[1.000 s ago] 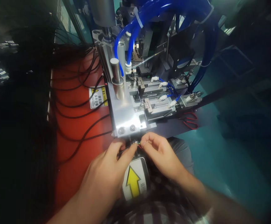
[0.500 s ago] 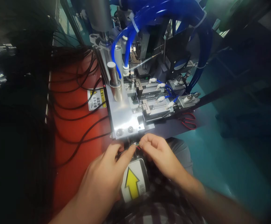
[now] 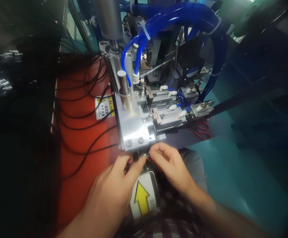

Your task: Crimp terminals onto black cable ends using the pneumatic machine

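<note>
Just below the front edge of a metal machine block (image 3: 131, 129), both hands meet around a thin cable with fine coloured wires (image 3: 148, 158) at its end. My left hand (image 3: 116, 178) is closed, its thumb and fingers pinching the dark cable close to where the wires fan out. On the other side my right hand (image 3: 170, 163) is closed too, thumb and forefinger pinched at the tips of the wires. Red, green and yellowish strands show in the small gap between the hands. What lies under the fingertips is too small to make out.
A white plate with a yellow arrow (image 3: 142, 196) lies below the hands. Black cables (image 3: 84, 125) run over the red surface (image 3: 72, 165) at left, beside a warning label (image 3: 105, 107). Blue air hoses (image 3: 173, 16) arch above small cylinders. Red-handled scissors (image 3: 202, 130) lie right.
The whole scene has shifted slightly down and right in view. Both hands keep nearly the same pose on the cable and its wires.
</note>
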### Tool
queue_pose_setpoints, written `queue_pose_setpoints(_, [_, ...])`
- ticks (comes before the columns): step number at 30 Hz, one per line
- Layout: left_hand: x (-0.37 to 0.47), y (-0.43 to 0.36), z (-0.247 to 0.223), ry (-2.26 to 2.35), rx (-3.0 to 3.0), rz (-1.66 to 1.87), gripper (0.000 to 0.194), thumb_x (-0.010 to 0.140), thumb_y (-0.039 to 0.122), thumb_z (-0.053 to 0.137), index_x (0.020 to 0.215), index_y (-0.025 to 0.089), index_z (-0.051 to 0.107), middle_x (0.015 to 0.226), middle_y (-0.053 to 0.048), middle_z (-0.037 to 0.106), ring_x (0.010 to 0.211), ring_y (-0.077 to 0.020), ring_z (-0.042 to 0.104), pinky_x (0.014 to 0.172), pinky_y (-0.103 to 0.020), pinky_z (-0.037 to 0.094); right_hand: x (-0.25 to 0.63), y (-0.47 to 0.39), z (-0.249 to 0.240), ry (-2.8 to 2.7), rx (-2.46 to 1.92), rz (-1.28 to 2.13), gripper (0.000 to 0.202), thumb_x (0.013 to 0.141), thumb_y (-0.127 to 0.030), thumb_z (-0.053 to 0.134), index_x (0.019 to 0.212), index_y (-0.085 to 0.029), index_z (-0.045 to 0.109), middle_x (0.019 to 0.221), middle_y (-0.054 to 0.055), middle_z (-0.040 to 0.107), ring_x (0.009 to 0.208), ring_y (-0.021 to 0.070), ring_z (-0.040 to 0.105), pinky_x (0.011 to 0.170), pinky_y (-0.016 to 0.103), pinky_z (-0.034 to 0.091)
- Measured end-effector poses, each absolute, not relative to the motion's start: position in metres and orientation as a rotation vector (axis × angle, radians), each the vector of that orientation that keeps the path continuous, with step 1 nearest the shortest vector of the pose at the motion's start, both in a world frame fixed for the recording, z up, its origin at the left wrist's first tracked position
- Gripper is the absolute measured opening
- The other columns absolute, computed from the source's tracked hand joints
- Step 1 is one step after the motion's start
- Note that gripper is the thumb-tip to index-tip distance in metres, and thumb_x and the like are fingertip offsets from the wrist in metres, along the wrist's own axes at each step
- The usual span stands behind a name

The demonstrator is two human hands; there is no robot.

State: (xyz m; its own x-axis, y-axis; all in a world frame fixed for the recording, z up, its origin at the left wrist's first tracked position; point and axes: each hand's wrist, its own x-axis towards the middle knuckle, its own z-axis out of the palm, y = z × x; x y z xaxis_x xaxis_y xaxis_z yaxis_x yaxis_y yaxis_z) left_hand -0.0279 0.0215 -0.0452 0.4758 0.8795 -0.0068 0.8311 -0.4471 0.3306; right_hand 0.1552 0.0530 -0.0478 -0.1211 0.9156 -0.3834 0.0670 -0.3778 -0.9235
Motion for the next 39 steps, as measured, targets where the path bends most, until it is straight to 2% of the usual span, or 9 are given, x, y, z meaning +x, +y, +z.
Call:
queue_pose_setpoints(8, [-0.028,0.021,-0.05,1.461,2.47,0.3,0.06,0.081,0.005,0.042,0.136,0.028,0.046,0.108,-0.009,0.056,0.081,-0.0226,0.064,0.059,-0.028,0.053,0.152,0.049,-0.049,-1.232,-1.442,1.449,0.013,0.085,-0.027,0.055,0.075,-0.017,0.054,0.068,-0.002,0.049,0.062,0.012,0.044,0.058,0.025,0.038])
queue_pose_setpoints(15, [-0.027,0.019,-0.054,1.468,2.506,0.43,0.054,0.084,0.007,0.037,0.133,0.027,0.047,0.106,-0.009,0.055,0.075,-0.0212,0.062,0.054,-0.027,0.05,0.151,0.05,-0.048,-1.235,-1.518,1.486,0.016,0.087,-0.027,0.052,0.074,-0.018,0.052,0.067,-0.003,0.049,0.061,0.0119,0.045,0.057,0.024,0.038])
queue_pose_setpoints(21, [-0.026,0.02,-0.056,1.47,2.508,0.454,0.054,0.084,0.008,0.037,0.133,0.028,0.046,0.103,-0.008,0.054,0.07,-0.0186,0.059,0.053,-0.025,0.046,0.152,0.05,-0.044,-1.375,-1.638,1.385,0.018,0.089,-0.027,0.051,0.073,-0.018,0.051,0.065,-0.004,0.05,0.058,0.0108,0.046,0.057,0.024,0.038])
queue_pose_setpoints(27, [-0.028,0.018,-0.056,1.477,2.474,0.358,0.06,0.082,0.008,0.039,0.137,0.031,0.041,0.103,-0.007,0.054,0.073,-0.0191,0.06,0.056,-0.026,0.047,0.154,0.053,-0.045,-1.235,-1.614,1.617,0.022,0.089,-0.032,0.05,0.071,-0.019,0.048,0.059,-0.006,0.041,0.051,0.0094,0.037,0.047,0.023,0.03])
queue_pose_setpoints(35, [-0.027,0.018,-0.055,1.483,2.465,0.344,0.063,0.078,0.005,0.041,0.136,0.029,0.042,0.103,-0.007,0.054,0.073,-0.0196,0.06,0.056,-0.026,0.047,0.151,0.046,-0.038,-1.72,-1.648,1.078,0.015,0.092,-0.02,0.045,0.077,-0.021,0.048,0.067,-0.001,0.054,0.059,0.0142,0.049,0.058,0.027,0.035])
queue_pose_setpoints(39, [-0.027,0.018,-0.056,1.482,2.468,0.35,0.062,0.078,0.005,0.042,0.135,0.029,0.044,0.102,-0.007,0.054,0.073,-0.0197,0.06,0.056,-0.026,0.047,0.152,0.046,-0.036,-1.781,-1.693,1.012,0.016,0.092,-0.02,0.046,0.075,-0.021,0.047,0.07,0.0,0.055,0.06,0.015,0.049,0.057,0.028,0.034])
